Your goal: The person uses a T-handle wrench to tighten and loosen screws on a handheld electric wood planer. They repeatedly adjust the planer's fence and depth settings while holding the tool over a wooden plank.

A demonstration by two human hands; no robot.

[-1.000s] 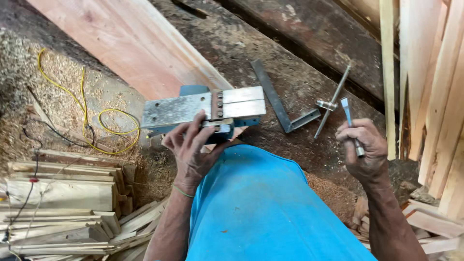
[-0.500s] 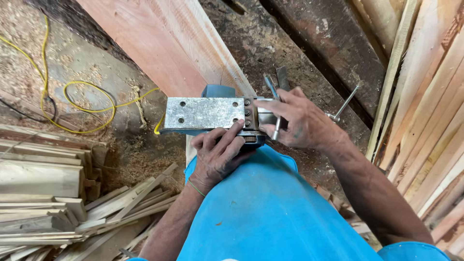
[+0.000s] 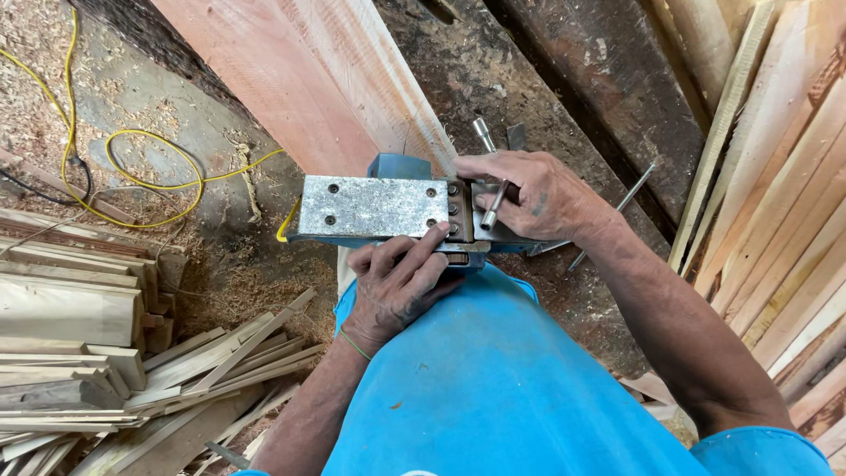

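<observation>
An electric hand planer [image 3: 374, 207] lies upside down on my lap, its grey metal sole plate facing up and its blue body below. My left hand [image 3: 401, 284] grips the near side of the planer, fingers curled over the sole's edge by the blade drum. My right hand [image 3: 529, 196] holds a thin metal socket wrench [image 3: 490, 176], its lower end set at the blade drum screws on the planer's right end. The wrench's upper end sticks out above my fingers.
A wide reddish plank [image 3: 326, 79] runs up behind the planer. A yellow cable [image 3: 132, 167] loops over sawdust at left. Offcut wood strips [image 3: 97, 353] pile at lower left, long pale slats [image 3: 784, 220] stand at right. A metal rod [image 3: 617, 211] lies behind my right wrist.
My right hand has come in from the right with the wrench and set it on the planer's blade drum. The view has shifted, and my left hand has stayed on the planer.
</observation>
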